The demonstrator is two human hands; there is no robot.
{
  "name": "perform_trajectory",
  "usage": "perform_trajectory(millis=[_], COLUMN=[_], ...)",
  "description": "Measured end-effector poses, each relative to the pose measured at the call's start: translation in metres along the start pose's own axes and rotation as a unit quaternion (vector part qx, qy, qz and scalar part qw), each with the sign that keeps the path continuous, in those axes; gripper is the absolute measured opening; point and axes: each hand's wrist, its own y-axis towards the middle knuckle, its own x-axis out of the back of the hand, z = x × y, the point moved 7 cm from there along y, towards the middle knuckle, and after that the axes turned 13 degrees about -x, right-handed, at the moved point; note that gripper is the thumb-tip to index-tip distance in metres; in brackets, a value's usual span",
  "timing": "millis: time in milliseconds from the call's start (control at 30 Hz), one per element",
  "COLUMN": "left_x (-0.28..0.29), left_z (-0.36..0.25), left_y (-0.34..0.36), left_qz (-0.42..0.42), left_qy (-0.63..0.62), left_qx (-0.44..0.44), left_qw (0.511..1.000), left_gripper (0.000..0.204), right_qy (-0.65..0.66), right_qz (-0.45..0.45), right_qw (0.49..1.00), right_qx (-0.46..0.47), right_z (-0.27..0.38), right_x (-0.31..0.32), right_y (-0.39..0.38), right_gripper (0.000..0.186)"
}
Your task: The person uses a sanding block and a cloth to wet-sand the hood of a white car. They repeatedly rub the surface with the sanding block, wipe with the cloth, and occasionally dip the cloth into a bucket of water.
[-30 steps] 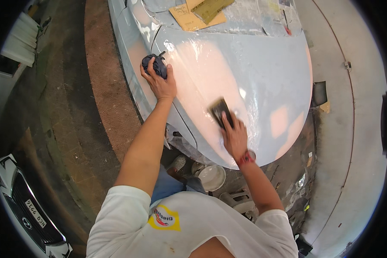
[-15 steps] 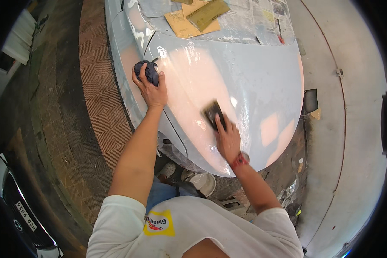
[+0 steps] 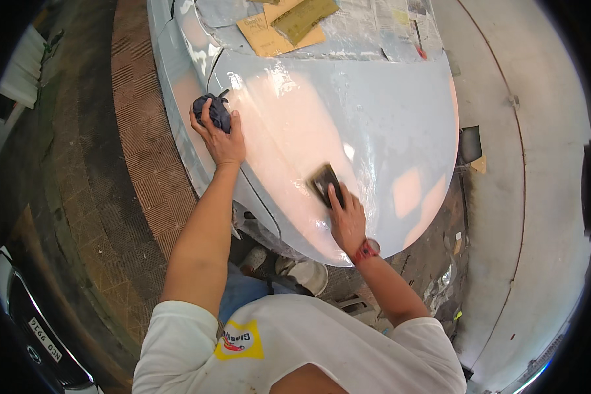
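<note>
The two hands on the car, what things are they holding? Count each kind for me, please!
Dark crumpled cloth: 1, in the left hand
Dark flat block: 1, in the right hand
Total: 2 things

A car body workshop is showing here. A hood (image 3: 361, 125) is wearing a grey coat (image 3: 407, 98) with pinkish patches (image 3: 289, 118). Newspaper (image 3: 389, 26) is covering the part beyond it, and brown sheets (image 3: 305, 18) are lying there. A bucket (image 3: 312, 277) is standing on the stained floor (image 3: 85, 197), a mat (image 3: 141, 118) is running alongside, and another car (image 3: 39, 335) is sitting at lower left.
</note>
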Motion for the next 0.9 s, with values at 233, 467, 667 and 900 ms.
perform_trajectory(millis=[233, 467, 667, 900], left_x=[-0.009, -0.001, -0.009, -0.002], left_z=[-0.008, -0.001, -0.006, 0.0], left_y=[0.002, 0.002, 0.002, 0.003], left_qz=[0.01, 0.016, 0.009, 0.018], left_qy=[-0.014, -0.012, 0.01, 0.013], left_qx=[-0.005, 0.014, -0.01, 0.014], left_qw=[1.0, 1.0, 1.0, 1.0], left_gripper=[0.077, 0.078, 0.077, 0.078], right_qy=[0.005, 0.031, 0.016, 0.016], right_qz=[-0.071, -0.004, -0.074, -0.015], right_qw=[0.997, 0.999, 0.997, 0.999], right_qx=[-0.035, -0.009, -0.023, -0.029], right_z=[0.0, -0.001, -0.007, -0.001], right_x=[0.033, 0.001, 0.029, 0.005], right_y=[0.165, 0.01, 0.13, 0.06], right_gripper=[0.081, 0.089, 0.085, 0.084])
